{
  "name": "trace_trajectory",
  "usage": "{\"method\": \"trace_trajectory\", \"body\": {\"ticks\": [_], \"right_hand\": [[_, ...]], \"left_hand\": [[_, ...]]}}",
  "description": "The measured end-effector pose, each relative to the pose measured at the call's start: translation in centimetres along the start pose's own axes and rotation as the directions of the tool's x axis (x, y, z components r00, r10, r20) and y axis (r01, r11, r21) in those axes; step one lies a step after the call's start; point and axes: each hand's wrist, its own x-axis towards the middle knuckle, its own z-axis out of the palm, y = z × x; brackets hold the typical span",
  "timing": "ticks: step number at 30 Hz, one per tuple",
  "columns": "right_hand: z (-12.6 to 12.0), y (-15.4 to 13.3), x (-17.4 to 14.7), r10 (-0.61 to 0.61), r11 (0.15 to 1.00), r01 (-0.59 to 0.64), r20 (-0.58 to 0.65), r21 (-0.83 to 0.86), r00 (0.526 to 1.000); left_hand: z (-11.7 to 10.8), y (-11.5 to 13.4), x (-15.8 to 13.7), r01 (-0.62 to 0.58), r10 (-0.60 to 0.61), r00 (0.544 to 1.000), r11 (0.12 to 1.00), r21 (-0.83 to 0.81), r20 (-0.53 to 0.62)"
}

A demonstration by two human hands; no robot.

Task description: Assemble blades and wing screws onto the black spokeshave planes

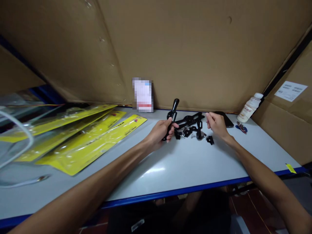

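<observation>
My left hand (160, 132) is wrapped round a glossy black bracket-like piece (175, 106), which stands upright and has a slot and a rounded end. Its lower part is mostly covered by my fingers. Fingers curled together, my right hand (217, 124) hovers at the right of the loose parts; whether anything small is inside it is hidden. Between the hands lie black slotted arms (191, 119), a smaller black slotted piece (200, 131), small silvery wing-shaped screws (193, 136) and a small black block (210, 140).
Yellow cards in clear plastic packaging (107, 143) cover the left side, with a white cable (21, 120) nearby. A phone with a lit screen (143, 96) leans on the cardboard wall (182, 58). At right are a dark flat object (226, 119), white bottle (250, 108) and small wired part (241, 128).
</observation>
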Motion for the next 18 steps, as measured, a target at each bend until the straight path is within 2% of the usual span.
{"method": "trace_trajectory", "body": {"ticks": [4, 8, 10, 13, 15, 16, 18], "right_hand": [[0.0, 1.8, 0.7, -0.027, 0.991, 0.033, 0.052, -0.127, 0.998], [0.4, 1.4, 1.9, -0.068, 0.976, 0.103, 0.176, -0.194, 0.982], [0.6, 0.5, 2.4, -0.116, 0.965, 0.178, 0.295, -0.194, 0.948], [0.9, -1.3, 2.6, -0.18, 0.945, 0.284, 0.469, -0.16, 0.865], [1.2, -2.2, 2.4, -0.21, 0.934, 0.329, 0.528, -0.142, 0.823], [1.3, -2.5, 2.3, -0.22, 0.929, 0.341, 0.527, -0.144, 0.821], [1.5, -2.4, 2.1, -0.223, 0.924, 0.339, 0.47, -0.176, 0.854]], "left_hand": [[-0.5, -1.1, 0.6, 0.039, -0.043, 0.999, 0.984, -0.172, -0.018], [-0.5, -1.8, 1.1, 0.041, -0.043, 0.999, 0.957, -0.287, 0.0], [-0.6, -1.7, 1.2, 0.036, -0.036, 0.999, 0.947, -0.318, 0.005], [-0.6, -1.5, 1.2, 0.034, -0.033, 0.999, 0.939, -0.343, 0.007], [-0.6, -1.5, 1.1, 0.032, -0.032, 0.999, 0.934, -0.355, 0.007], [-0.6, -1.6, 1.0, 0.031, -0.031, 0.999, 0.932, -0.362, 0.007], [-0.5, -1.6, 0.9, 0.034, -0.034, 0.999, 0.927, -0.373, 0.008]]}}
